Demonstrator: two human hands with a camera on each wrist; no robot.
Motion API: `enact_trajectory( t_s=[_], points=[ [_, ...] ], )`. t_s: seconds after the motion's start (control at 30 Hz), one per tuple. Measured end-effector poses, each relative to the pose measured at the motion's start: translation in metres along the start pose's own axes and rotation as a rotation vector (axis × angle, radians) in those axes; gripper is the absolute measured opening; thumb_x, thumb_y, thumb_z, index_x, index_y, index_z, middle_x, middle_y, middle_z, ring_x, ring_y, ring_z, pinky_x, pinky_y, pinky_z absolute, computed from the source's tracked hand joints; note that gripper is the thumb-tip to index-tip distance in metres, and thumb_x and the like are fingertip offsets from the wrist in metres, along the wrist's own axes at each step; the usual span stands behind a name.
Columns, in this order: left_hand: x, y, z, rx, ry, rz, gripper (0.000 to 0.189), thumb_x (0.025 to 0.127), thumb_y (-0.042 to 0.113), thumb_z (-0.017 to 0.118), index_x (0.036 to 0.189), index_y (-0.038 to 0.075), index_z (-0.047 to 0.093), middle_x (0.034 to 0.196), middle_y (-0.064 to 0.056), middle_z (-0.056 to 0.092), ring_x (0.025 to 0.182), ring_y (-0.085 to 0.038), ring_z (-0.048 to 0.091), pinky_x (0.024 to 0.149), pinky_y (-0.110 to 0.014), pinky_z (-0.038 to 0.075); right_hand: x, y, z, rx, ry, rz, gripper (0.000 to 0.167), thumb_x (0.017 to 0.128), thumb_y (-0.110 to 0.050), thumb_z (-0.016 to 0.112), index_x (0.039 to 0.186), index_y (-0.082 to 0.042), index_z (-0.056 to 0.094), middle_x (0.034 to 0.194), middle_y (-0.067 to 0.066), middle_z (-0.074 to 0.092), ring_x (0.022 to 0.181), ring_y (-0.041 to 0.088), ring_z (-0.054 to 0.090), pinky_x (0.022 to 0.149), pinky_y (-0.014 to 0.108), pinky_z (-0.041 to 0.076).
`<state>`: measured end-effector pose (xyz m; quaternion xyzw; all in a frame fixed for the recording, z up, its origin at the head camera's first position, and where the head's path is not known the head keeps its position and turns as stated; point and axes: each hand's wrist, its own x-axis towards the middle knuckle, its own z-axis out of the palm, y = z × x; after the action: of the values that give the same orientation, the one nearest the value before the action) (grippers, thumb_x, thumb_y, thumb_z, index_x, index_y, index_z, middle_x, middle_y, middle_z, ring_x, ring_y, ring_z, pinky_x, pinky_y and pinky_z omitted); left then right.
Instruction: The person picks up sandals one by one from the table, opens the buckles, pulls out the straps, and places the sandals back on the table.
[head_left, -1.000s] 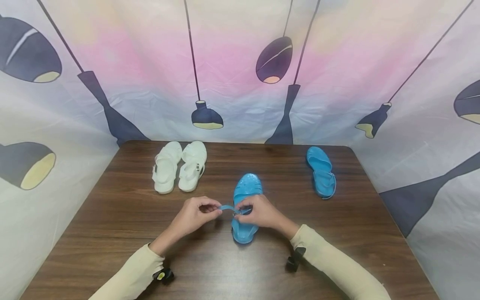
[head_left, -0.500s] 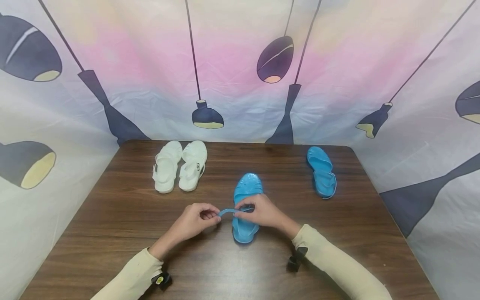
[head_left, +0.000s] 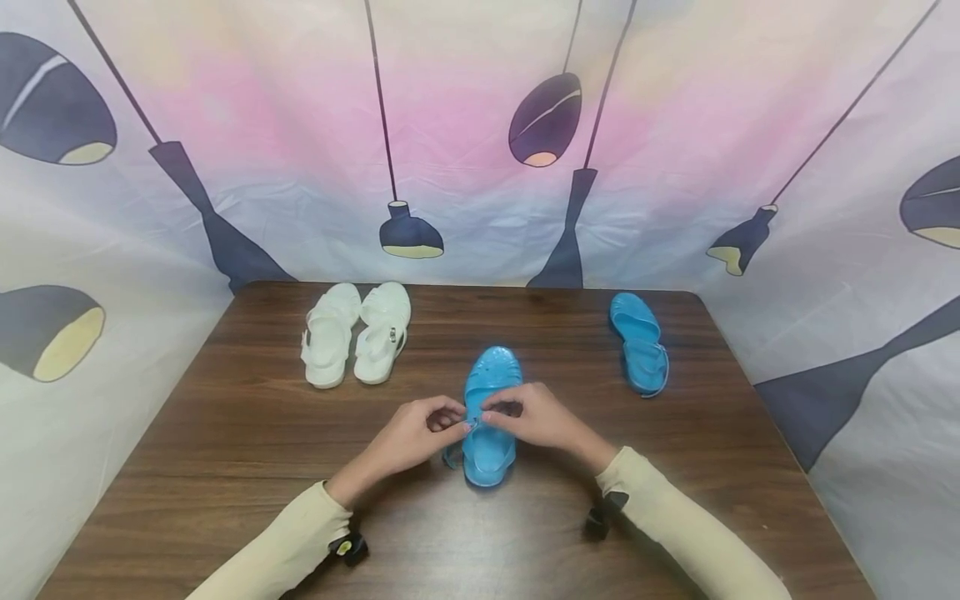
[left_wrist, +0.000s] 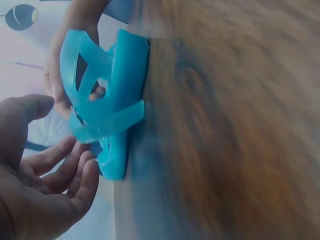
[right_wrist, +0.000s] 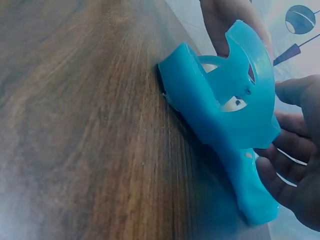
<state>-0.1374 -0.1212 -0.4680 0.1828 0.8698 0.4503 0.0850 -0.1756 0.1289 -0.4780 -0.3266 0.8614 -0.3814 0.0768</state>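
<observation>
A blue jelly sandal (head_left: 491,375) lies in the middle of the table, toe pointing away from me. Its thin strap (left_wrist: 117,121) runs through the buckle area, and the strap's free end hangs down at the left side. My left hand (head_left: 420,429) is at the sandal's left edge, thumb and fingers apart, fingertips touching near the buckle (left_wrist: 78,116). From the right, my right hand (head_left: 543,417) pinches the upper strap band beside the buckle; in the right wrist view its thumb (right_wrist: 290,90) meets the band's edge, with fingers partly hidden behind.
A second blue sandal (head_left: 642,358) stands at the back right of the brown table (head_left: 225,467). Two white sandals (head_left: 327,337) sit side by side at the back left. A curtain printed with lamps (head_left: 465,125) hangs behind the table.
My left hand held the strap's end stretched out to the left; it has let go and moved right to the buckle. The strap's end now hangs down. My right hand has shifted slightly.
</observation>
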Motion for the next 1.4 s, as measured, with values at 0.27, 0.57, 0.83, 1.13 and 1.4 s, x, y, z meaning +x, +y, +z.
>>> enact_trajectory(
  t_s=[0.27,0.57,0.83,1.13,1.4],
  points=[
    [0.012,0.006,0.012,0.037,-0.019,0.011,0.02,0.095,0.03,0.074,0.106,0.014,0.074,0.094,0.004,0.073,0.087,-0.009,0.064,0.076,-0.028,0.056,-0.001,0.001,0.003,-0.005,-0.012,-0.014,0.022,0.1,-0.032,0.068,0.111,-0.016,0.078,0.108,-0.009,0.076,0.101,0.004,0.067,0.088,0.027,0.056],
    [0.013,0.006,0.02,-0.015,0.0,0.035,0.015,0.092,0.023,0.077,0.102,0.013,0.074,0.095,0.003,0.073,0.087,-0.01,0.066,0.077,-0.027,0.056,-0.001,0.004,0.003,0.081,-0.01,0.028,0.017,0.097,-0.033,0.072,0.108,-0.021,0.078,0.103,-0.015,0.074,0.102,0.005,0.066,0.091,0.031,0.055],
    [0.012,0.007,0.021,-0.001,0.015,0.047,0.016,0.089,0.019,0.08,0.102,0.013,0.073,0.095,0.003,0.074,0.088,-0.009,0.067,0.077,-0.026,0.057,-0.001,0.0,0.0,0.103,0.004,0.038,0.015,0.092,-0.03,0.078,0.105,-0.022,0.077,0.099,-0.017,0.074,0.099,0.004,0.065,0.089,0.031,0.054],
    [0.011,0.009,0.02,0.023,0.035,0.045,0.015,0.085,0.015,0.083,0.097,0.011,0.075,0.091,0.002,0.075,0.083,-0.008,0.068,0.072,-0.022,0.057,-0.003,-0.004,0.001,0.1,-0.004,0.012,0.014,0.093,-0.029,0.077,0.105,-0.022,0.078,0.101,-0.015,0.074,0.099,0.005,0.066,0.089,0.031,0.055],
    [0.009,0.009,0.02,0.025,0.085,0.067,0.012,0.084,0.014,0.084,0.092,0.013,0.075,0.087,0.003,0.075,0.081,-0.007,0.069,0.071,-0.022,0.057,-0.002,-0.004,0.004,0.102,-0.018,0.048,0.013,0.093,-0.03,0.077,0.102,-0.021,0.075,0.094,-0.016,0.072,0.093,0.004,0.066,0.085,0.028,0.055]
  ],
)
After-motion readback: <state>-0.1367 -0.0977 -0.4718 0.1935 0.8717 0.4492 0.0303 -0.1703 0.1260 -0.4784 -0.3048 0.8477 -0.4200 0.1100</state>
